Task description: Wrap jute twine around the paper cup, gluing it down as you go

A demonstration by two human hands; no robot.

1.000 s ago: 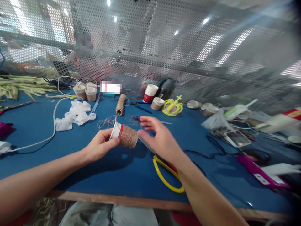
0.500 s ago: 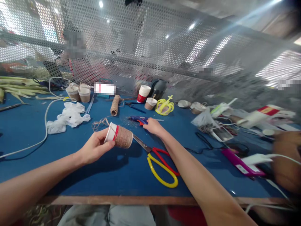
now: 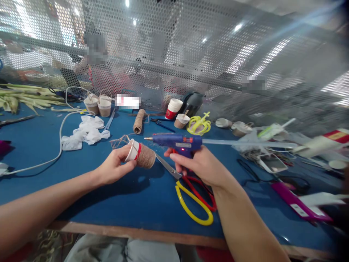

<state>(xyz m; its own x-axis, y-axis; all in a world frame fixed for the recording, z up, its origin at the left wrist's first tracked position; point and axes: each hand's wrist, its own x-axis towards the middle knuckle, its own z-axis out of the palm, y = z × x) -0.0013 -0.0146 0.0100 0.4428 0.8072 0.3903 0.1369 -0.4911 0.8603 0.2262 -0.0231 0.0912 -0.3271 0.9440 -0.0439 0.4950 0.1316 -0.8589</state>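
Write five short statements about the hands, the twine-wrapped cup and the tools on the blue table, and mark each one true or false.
1. The left hand holds a paper cup partly wrapped in twine. True.
2. The right hand holds the scissors. False: it grips a blue glue gun; the scissors lie on the blue table under that hand.
3. The glue gun's nozzle points toward the cup. True.
4. The cup stands upright on the table. False: it is held on its side above the table.
5. A spool of twine lies on the table beyond the cup. True.
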